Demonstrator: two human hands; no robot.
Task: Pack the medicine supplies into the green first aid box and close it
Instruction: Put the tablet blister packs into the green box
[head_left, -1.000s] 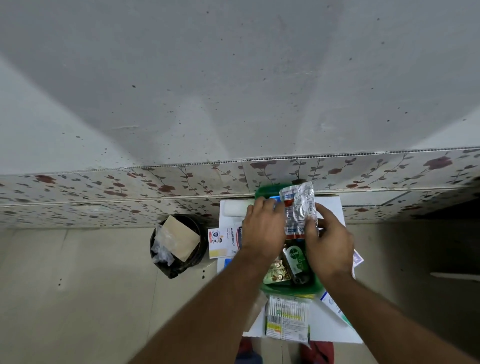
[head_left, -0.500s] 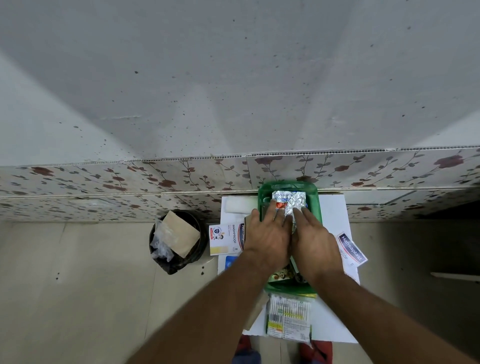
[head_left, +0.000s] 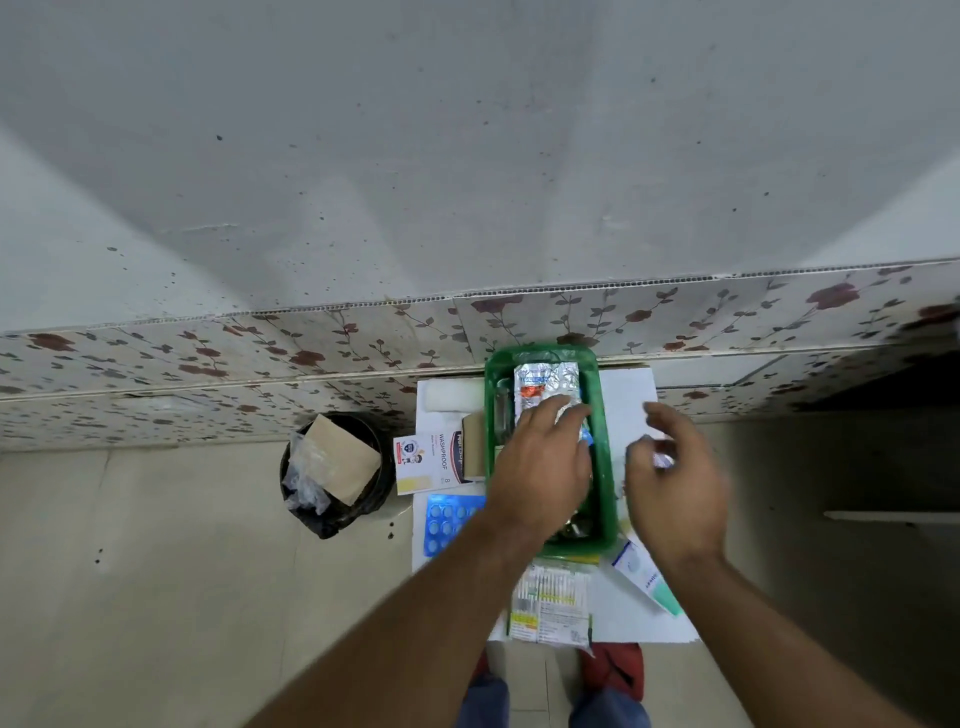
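Note:
The green first aid box (head_left: 605, 467) stands open on a small white table (head_left: 623, 395). A silver foil packet (head_left: 545, 384) lies inside it at the far end, with darker items hidden below. My left hand (head_left: 540, 462) rests flat over the box, fingertips on the foil packet, not gripping. To the right of the box, my right hand (head_left: 675, 483) is blurred above the table with its fingers spread. A small pale packet (head_left: 662, 460) shows under its fingers; I cannot tell if they touch it.
Left of the box lie a white roll (head_left: 449, 397), a plaster carton (head_left: 426, 462), a brown pack (head_left: 472, 447) and a blue blister sheet (head_left: 447, 522). A printed packet (head_left: 550, 603) and a white-green tube (head_left: 647, 579) lie nearer me. A black bin (head_left: 332, 470) stands on the floor.
The foil packet went from held upright above the box to lying inside it. My right hand has left the packet and moved right over the table; my left hand stays on it.

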